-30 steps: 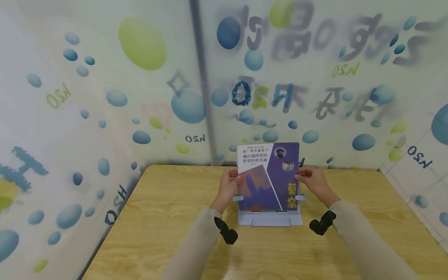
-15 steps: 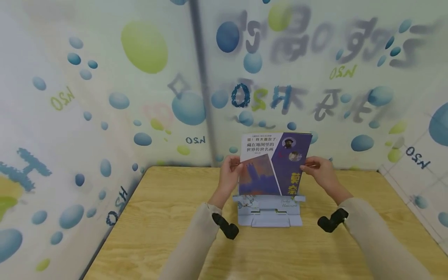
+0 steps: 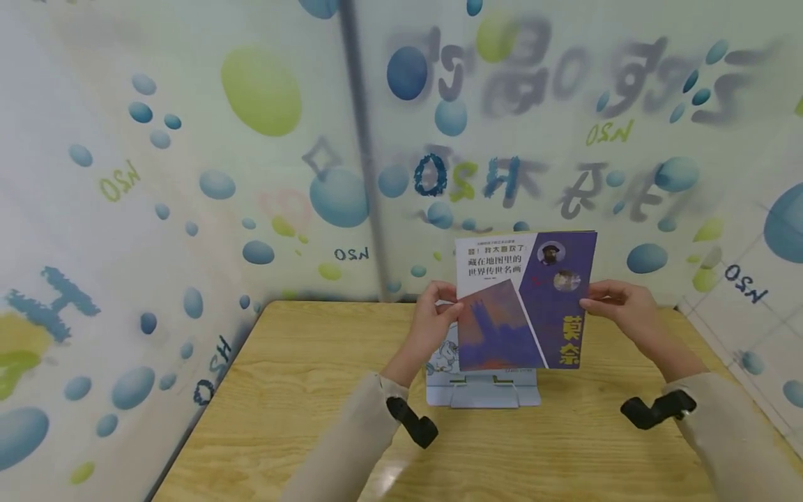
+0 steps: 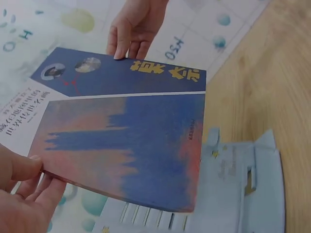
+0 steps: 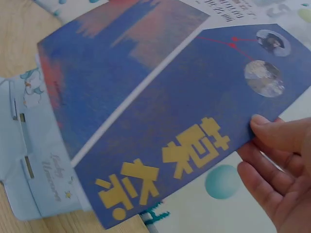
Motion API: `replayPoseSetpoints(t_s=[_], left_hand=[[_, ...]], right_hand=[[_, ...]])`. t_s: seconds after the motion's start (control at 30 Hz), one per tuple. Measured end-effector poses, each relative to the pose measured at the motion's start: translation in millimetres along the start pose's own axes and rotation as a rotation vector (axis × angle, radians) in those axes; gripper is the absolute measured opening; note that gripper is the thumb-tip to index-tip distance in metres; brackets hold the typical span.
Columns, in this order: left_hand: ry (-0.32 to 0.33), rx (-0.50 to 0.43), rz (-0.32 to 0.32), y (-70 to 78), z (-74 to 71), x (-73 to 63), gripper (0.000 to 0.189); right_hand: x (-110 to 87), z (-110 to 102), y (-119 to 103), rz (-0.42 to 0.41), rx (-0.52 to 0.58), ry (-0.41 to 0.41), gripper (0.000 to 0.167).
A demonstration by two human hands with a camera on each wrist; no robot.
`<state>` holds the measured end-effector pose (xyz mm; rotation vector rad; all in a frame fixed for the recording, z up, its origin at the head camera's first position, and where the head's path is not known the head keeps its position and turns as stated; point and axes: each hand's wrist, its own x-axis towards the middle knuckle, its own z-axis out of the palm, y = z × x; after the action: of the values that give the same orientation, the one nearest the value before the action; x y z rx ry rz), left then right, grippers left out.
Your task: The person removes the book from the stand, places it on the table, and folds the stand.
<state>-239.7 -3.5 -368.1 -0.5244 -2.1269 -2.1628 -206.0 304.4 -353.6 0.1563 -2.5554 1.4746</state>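
Note:
Both hands hold a thin book (image 3: 525, 303) upright, its cover purple and white with a painting of a tower and yellow characters. The left hand (image 3: 433, 324) pinches its left edge, thumb on the front cover. On the opposite edge, the right hand (image 3: 627, 315) grips between thumb and fingers, as the right wrist view shows at the thumb (image 5: 277, 133). Behind and below the book stands a pale blue book stand (image 3: 483, 396), partly hidden by it. In the left wrist view the stand (image 4: 228, 170) appears apart from the book's lower edge.
A wood-grain table (image 3: 314, 390) bears the stand. Walls (image 3: 263, 174) with blue and green bubble prints and mirrored lettering rise at the back and on both sides. Black straps with small devices (image 3: 410, 422) sit on both wrists.
The book has risen out of the stand and shifted right and nearer, held by both hands throughout. The stand's unicorn-printed back has come partly into view and stays in place.

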Motion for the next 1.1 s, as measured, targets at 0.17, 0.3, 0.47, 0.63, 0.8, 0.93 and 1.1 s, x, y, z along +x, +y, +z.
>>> replayPoseSetpoints(t_s=[0.17,0.3,0.47,0.63,0.8,0.93,1.1], left_hand=[[-0.006,-0.107,-0.096,-4.8,28.0,-7.2,0.022],[-0.002,-0.179,-0.163,-15.4,55.0,-15.0,0.023],[-0.013,-0.207,-0.260,-29.1,85.9,-27.8,0.024],[-0.010,-0.176,-0.334,-42.5,111.4,-46.3,0.024],[0.027,-0.183,-0.390,-60.7,131.3,-61.7,0.028],[0.037,-0.197,-0.425,-76.1,145.1,-68.1,0.030],[0.056,-0.181,-0.490,-88.6,160.9,-74.2,0.031]], right_hand=[[-16.0,-27.8,9.3,0.049,-0.098,-0.048,0.039],[-30.9,-46.2,25.4,0.086,-0.190,-0.064,0.046],[-51.8,-63.2,51.0,0.155,-0.188,-0.090,0.039],[-71.6,-73.5,74.0,0.242,-0.161,-0.138,0.046],[-85.0,-77.8,97.1,0.326,-0.131,-0.187,0.052],[-91.7,-79.8,116.2,0.391,-0.113,-0.217,0.056],[-98.5,-80.6,135.9,0.460,-0.099,-0.228,0.062]])
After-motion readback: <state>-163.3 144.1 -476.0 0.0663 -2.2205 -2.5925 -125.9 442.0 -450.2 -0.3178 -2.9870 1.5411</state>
